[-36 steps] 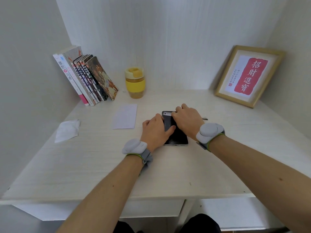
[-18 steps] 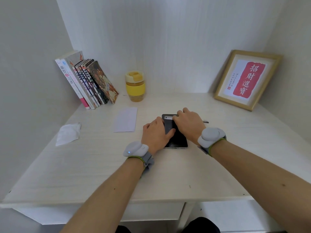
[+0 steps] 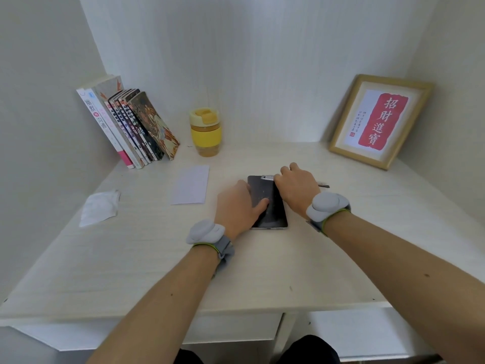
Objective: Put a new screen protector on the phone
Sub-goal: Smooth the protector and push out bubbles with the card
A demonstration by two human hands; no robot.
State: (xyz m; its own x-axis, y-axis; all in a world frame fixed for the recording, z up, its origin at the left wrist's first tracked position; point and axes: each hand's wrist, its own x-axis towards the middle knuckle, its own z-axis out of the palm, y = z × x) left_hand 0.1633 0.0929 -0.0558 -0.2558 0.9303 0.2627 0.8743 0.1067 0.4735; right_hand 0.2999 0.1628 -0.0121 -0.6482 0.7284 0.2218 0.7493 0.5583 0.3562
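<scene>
A dark phone (image 3: 273, 208) lies face up on the pale desk (image 3: 262, 271), a little past its middle. My left hand (image 3: 235, 206) holds the phone's left side, with the thumb lying on the screen. My right hand (image 3: 296, 187) sits at the phone's top right corner, its fingers curled and pinching a small pale tab (image 3: 267, 177) at the top edge. I cannot make out a protector film on the glass. The fingertips of both hands are hidden.
A white paper sheet (image 3: 190, 187) and a crumpled white wipe (image 3: 99, 207) lie left of the phone. Leaning books (image 3: 131, 127) and a yellow cup (image 3: 206, 132) stand at the back, a framed picture (image 3: 380, 119) at the back right. A thin dark object (image 3: 323, 184) pokes out beside my right hand.
My right hand has slid slightly right along the phone's top edge, uncovering more of the screen. The left hand keeps its hold. The camera has tilted a little.
</scene>
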